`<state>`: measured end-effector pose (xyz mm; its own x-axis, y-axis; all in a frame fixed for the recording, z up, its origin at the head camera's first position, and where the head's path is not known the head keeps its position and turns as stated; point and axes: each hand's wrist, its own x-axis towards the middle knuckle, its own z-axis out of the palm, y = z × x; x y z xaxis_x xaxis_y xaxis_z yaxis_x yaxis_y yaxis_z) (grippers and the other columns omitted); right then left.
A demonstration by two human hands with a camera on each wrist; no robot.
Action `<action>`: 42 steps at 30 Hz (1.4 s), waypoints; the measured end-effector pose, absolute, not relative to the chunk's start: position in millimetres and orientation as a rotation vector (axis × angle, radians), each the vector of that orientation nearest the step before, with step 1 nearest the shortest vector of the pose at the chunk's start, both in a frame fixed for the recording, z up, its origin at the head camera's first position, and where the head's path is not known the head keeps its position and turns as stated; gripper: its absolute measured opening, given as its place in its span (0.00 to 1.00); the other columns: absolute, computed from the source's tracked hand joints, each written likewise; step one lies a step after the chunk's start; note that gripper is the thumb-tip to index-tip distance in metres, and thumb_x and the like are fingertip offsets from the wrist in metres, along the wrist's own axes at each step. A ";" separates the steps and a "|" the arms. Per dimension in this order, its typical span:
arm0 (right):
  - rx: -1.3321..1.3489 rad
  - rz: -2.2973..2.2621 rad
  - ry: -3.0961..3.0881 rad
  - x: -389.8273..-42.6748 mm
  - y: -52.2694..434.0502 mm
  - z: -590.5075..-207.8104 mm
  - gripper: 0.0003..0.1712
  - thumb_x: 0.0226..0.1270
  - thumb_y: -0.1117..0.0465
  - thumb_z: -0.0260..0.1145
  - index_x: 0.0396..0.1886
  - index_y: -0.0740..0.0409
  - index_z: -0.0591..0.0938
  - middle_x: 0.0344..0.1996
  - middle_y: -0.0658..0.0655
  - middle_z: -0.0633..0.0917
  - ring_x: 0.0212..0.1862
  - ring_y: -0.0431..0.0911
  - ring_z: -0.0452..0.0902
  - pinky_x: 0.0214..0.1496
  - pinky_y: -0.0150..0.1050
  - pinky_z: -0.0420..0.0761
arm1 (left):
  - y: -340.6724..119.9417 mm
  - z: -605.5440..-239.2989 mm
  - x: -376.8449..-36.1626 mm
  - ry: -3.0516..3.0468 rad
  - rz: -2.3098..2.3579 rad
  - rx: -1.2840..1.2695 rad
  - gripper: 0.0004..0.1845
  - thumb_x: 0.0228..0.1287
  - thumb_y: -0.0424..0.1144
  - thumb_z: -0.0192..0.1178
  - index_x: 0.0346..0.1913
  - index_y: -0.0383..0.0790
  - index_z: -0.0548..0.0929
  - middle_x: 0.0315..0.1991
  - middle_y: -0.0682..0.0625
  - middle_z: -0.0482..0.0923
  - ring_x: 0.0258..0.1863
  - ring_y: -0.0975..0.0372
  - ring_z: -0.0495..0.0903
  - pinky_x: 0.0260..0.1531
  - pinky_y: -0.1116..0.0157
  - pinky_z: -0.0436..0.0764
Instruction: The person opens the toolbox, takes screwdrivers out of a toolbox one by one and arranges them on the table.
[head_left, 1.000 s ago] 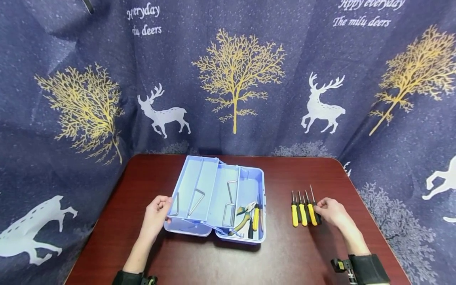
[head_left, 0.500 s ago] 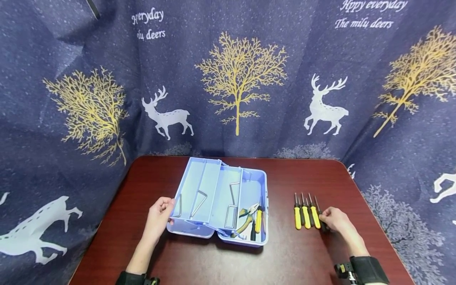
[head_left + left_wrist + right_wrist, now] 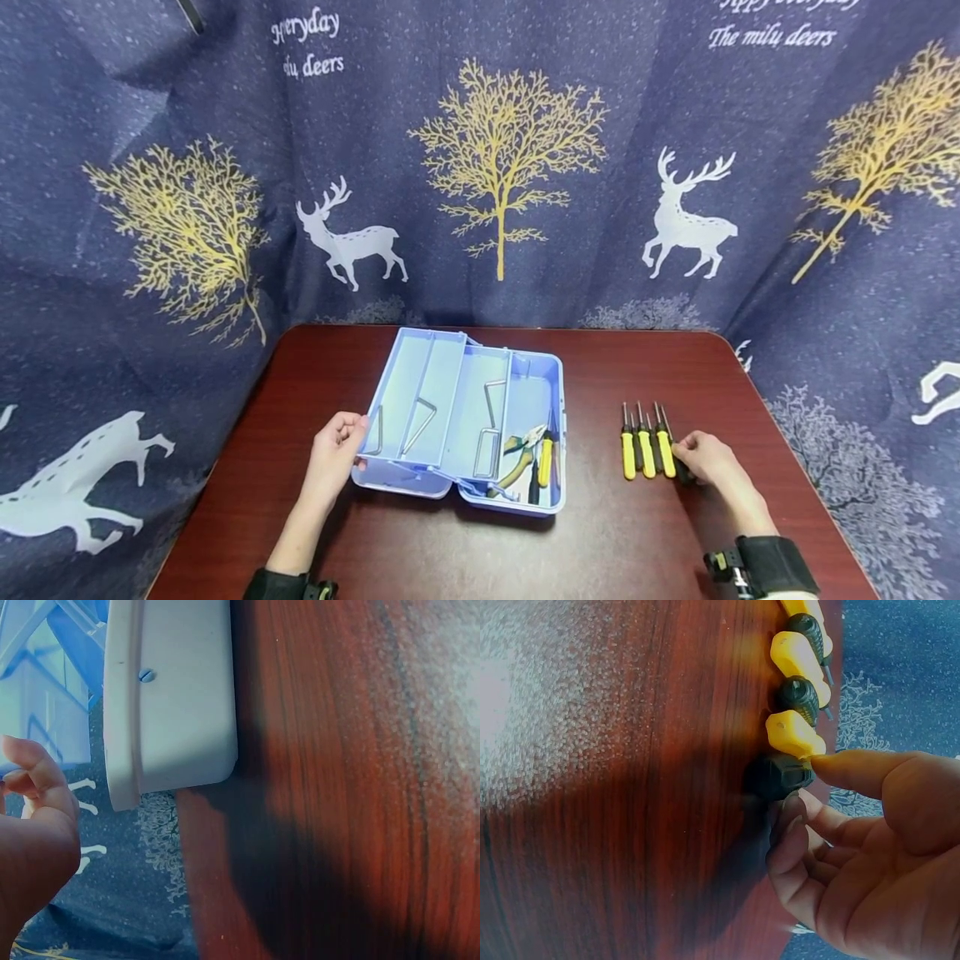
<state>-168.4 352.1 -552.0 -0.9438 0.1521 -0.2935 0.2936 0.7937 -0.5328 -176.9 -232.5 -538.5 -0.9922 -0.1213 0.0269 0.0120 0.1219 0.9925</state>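
Observation:
In the head view my left hand (image 3: 335,446) pinches the near left edge of the upper tray (image 3: 405,383) of an opened light-blue toolbox (image 3: 558,400). The left wrist view shows its curled fingers (image 3: 37,776) at the tray, beside the box's pale side wall (image 3: 187,697). My right hand (image 3: 708,458) pinches the handle of a black screwdriver (image 3: 776,776), last on the right in a row of several yellow and black ones. Its thumb lies against the neighbouring yellow screwdriver (image 3: 791,733). All shafts point away from me.
Bent metal rods (image 3: 486,452) lie in the trays. Pliers (image 3: 517,467) and a yellow-handled screwdriver (image 3: 545,462) lie in the box's deep right compartment. A dark blue curtain (image 3: 525,308) hangs behind the reddish-brown table (image 3: 592,533).
My right hand has shifted toward me with the black screwdriver, whose tip has drawn back beside the others. My left hand keeps its hold on the tray. The head view has shifted slightly.

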 end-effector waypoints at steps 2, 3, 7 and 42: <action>0.338 -0.880 2.748 -168.0 352.6 -552.2 0.14 0.74 0.60 0.60 0.39 0.72 0.76 0.30 0.64 0.81 0.27 0.45 0.81 0.29 0.42 0.87 | -232.0 -537.8 -176.5 -2.273 -2.021 0.123 0.12 0.78 0.34 0.58 0.48 0.23 0.76 0.23 0.51 0.76 0.15 0.64 0.73 0.15 0.70 0.78; 0.335 -0.881 2.749 -167.9 352.5 -551.9 0.15 0.74 0.60 0.60 0.39 0.72 0.76 0.30 0.64 0.81 0.27 0.45 0.81 0.29 0.42 0.87 | -231.9 -537.5 -176.3 -2.271 -2.027 0.129 0.12 0.78 0.34 0.58 0.48 0.22 0.76 0.23 0.51 0.76 0.15 0.64 0.73 0.15 0.70 0.78; 0.317 -0.871 2.771 -167.3 351.6 -550.2 0.16 0.74 0.60 0.59 0.40 0.73 0.77 0.29 0.62 0.81 0.28 0.46 0.80 0.29 0.42 0.87 | -231.7 -537.4 -176.0 -2.271 -2.034 0.141 0.12 0.79 0.34 0.58 0.48 0.22 0.76 0.23 0.51 0.76 0.15 0.65 0.73 0.15 0.70 0.78; 0.443 -0.802 2.888 -167.0 345.3 -541.9 0.20 0.76 0.55 0.56 0.44 0.72 0.78 0.32 0.66 0.84 0.36 0.58 0.81 0.37 0.51 0.83 | -231.6 -535.6 -178.8 -2.266 -2.050 0.146 0.12 0.78 0.33 0.58 0.49 0.22 0.76 0.24 0.51 0.76 0.15 0.64 0.72 0.15 0.70 0.78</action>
<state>-167.0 345.3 -541.9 -0.9511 0.2485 -0.1834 0.3075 0.8176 -0.4868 -178.8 -231.6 -535.6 -0.9920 -0.1259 -0.0026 -0.0152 0.0991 0.9950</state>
